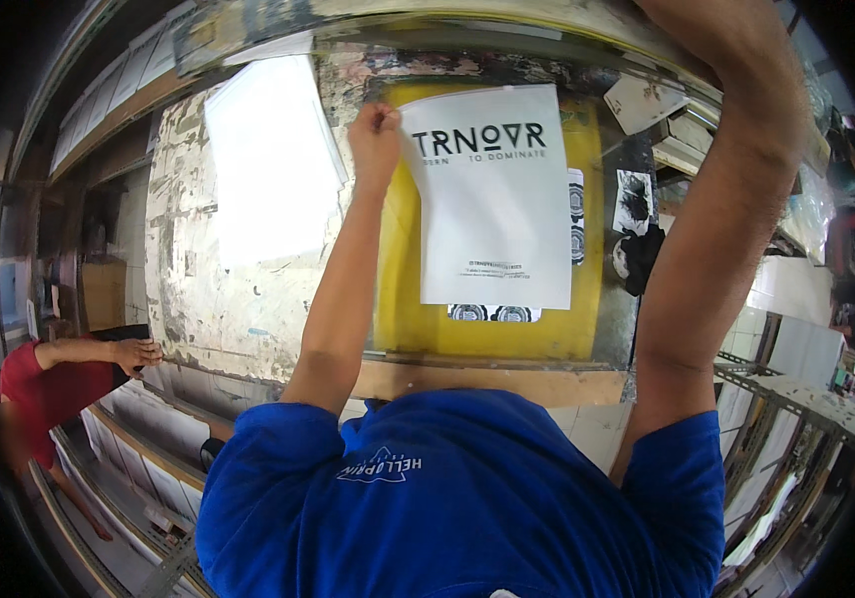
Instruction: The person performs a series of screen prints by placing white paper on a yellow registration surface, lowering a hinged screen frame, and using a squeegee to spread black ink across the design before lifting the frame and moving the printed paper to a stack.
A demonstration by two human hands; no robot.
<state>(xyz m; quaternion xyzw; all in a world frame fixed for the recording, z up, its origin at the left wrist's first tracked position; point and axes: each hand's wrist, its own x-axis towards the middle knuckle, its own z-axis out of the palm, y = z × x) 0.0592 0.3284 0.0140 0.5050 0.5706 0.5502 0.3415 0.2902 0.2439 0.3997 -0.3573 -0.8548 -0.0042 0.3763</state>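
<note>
A flat white bag (495,214) with black printing lies on a yellow board (403,329); a thin band like a zip runs along its far edge. My left hand (376,135) pinches the bag's far left corner, which curls up a little. White sheets with dark round patterns (494,313) stick out from under the bag at its near and right edges. My right arm (697,249) reaches up to a long frame (427,28) across the top of the view. The right hand itself is beyond the picture's edge.
A stack of white sheets or bags (273,159) lies left on the paint-stained table (238,319). A dark cloth (639,257) and a smudged card (633,202) lie right of the board. Another person in red (69,374) stands at far left, by racks (148,439).
</note>
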